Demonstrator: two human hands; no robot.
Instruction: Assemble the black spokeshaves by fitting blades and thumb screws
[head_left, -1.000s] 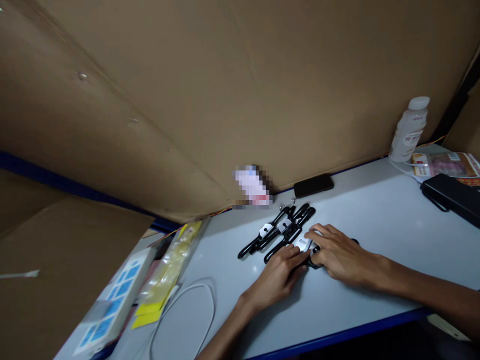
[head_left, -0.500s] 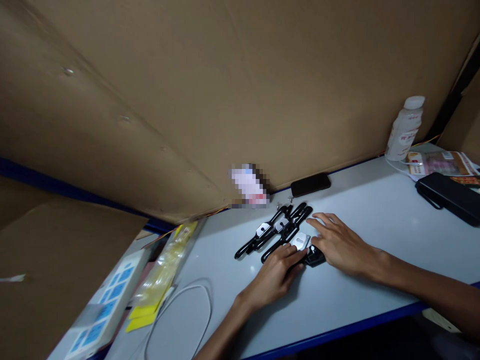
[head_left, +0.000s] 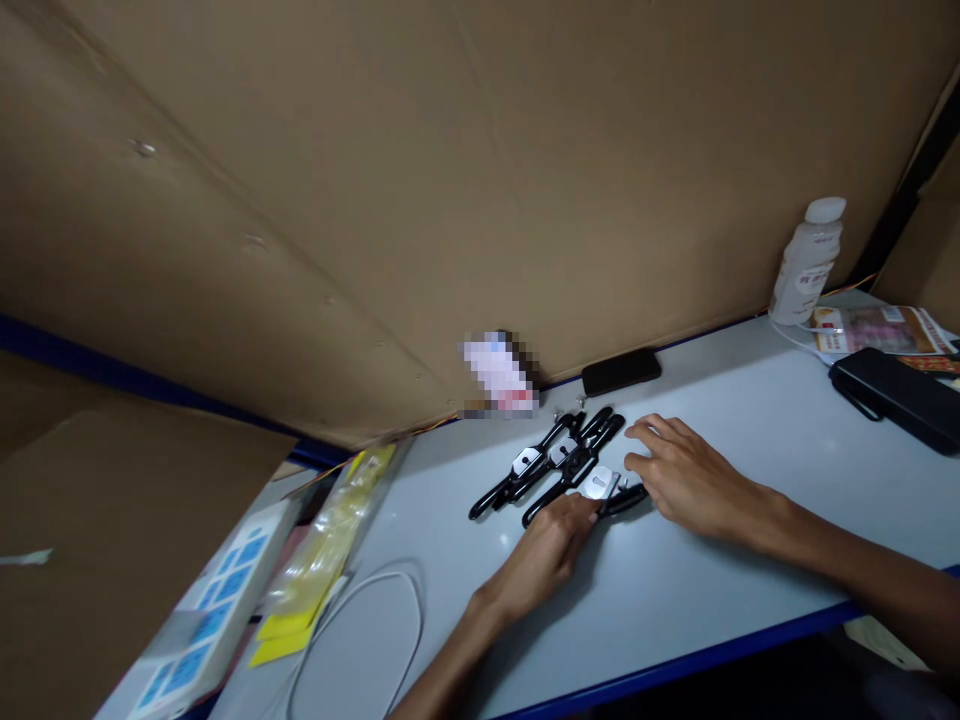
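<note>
Several black elongated parts with silver plates (head_left: 551, 462) lie side by side on the white table (head_left: 750, 440). My left hand (head_left: 551, 550) rests on the table with its fingers curled against the nearest part (head_left: 609, 488), touching its silver plate. My right hand (head_left: 679, 470) lies just to the right of that part, fingers stretched and spread, fingertips near the black ends of the row.
A cardboard wall (head_left: 450, 200) rises behind the table. A black phone (head_left: 621, 370) lies at its foot. A white bottle (head_left: 806, 262), a printed packet (head_left: 874, 328) and a black case (head_left: 896, 395) are at right. Yellow packets (head_left: 330, 535), a blue-and-white box (head_left: 199, 625) and a white cable (head_left: 360, 620) lie left.
My right hand has lifted off the nearest part and slid right and up, its fingers opening. My left hand stays against the part, which now shows more of its black end.
</note>
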